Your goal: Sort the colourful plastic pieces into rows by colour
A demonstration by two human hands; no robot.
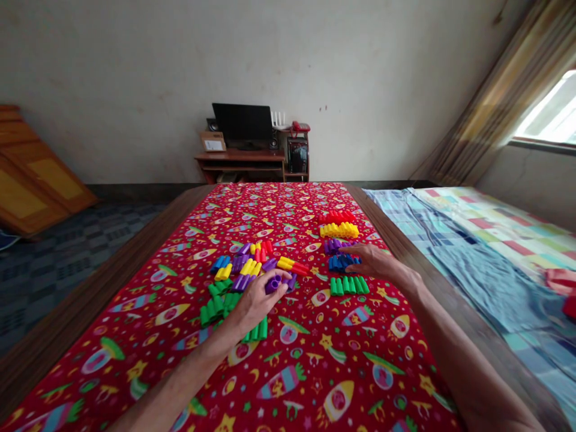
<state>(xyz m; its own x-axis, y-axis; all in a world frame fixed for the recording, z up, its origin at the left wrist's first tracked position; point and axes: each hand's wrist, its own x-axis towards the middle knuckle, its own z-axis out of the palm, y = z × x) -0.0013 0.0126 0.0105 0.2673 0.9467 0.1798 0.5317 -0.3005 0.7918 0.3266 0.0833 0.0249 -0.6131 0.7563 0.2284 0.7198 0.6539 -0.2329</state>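
My left hand [258, 297] is closed on purple tube-shaped blocks [273, 284], their round open ends facing me. Around and beneath it lies a loose pile of joined tube blocks: green blocks [215, 309], yellow blocks [251, 267], blue blocks [220, 263], with red and purple among them. My right hand [375, 261] reaches over the sorted rows at the right, thumb and fingers apart. Its fingertips are at the purple row [332, 246] and its thumb is by the blue row [339, 263]. Whether it touches either is unclear.
A green row [350, 285] lies nearer me; a yellow row [339, 230] and a red row [336, 216] lie farther off. All rest on a red patterned cloth [297, 366] over a wooden-edged table. Beyond stands a desk [243, 156] with a monitor [243, 125]; a bed [486, 252] is at right.
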